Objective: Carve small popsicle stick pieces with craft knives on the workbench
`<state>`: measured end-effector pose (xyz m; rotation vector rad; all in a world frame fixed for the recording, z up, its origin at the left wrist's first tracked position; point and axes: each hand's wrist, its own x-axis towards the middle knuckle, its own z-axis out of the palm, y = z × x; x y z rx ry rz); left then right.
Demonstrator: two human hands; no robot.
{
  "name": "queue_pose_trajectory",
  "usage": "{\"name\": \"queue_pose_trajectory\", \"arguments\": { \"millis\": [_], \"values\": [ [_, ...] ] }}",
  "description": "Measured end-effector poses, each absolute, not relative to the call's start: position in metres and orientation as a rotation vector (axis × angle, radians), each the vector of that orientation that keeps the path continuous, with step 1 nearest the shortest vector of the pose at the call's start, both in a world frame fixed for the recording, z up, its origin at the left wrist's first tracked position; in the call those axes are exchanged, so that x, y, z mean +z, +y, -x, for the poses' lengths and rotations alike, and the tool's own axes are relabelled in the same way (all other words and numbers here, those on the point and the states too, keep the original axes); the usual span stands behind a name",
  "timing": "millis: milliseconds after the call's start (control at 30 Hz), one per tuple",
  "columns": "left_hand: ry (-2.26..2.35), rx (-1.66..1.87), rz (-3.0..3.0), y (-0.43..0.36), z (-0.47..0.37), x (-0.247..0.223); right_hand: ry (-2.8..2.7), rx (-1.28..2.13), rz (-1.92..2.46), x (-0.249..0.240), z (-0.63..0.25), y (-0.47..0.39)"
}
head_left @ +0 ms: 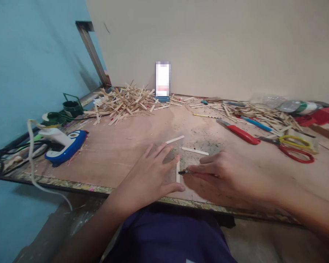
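My left hand point(153, 173) lies spread on the wooden table, its thumb and a fingertip at the two ends of an upright-lying popsicle stick point(178, 177). In my right hand point(222, 168) is a thin dark-tipped tool point(184, 171), pinched between the fingers, its tip at the right edge of that stick. A second stick point(195, 151) lies just beyond my right hand. Past the fingers of my left hand rests a third stick point(175, 139).
Behind are a stick pile point(126, 100) and a propped phone point(162, 78). To the right lie a red cutter point(244, 134), scissors point(296, 152), a blue tool point(256, 124) and more sticks point(263, 113). A blue-and-white power strip point(68, 148) sits left, near green holders point(72, 107).
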<state>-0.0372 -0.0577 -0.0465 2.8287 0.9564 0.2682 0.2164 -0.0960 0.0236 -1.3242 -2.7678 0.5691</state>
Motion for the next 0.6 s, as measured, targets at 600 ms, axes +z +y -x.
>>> {"name": "queue_pose_trajectory", "arguments": {
  "millis": [600],
  "values": [
    [1.018,0.184,-2.730,-0.058,0.037,-0.048,-2.591,0.627,1.399,0.016,-0.213,-0.101]
  ]
}}
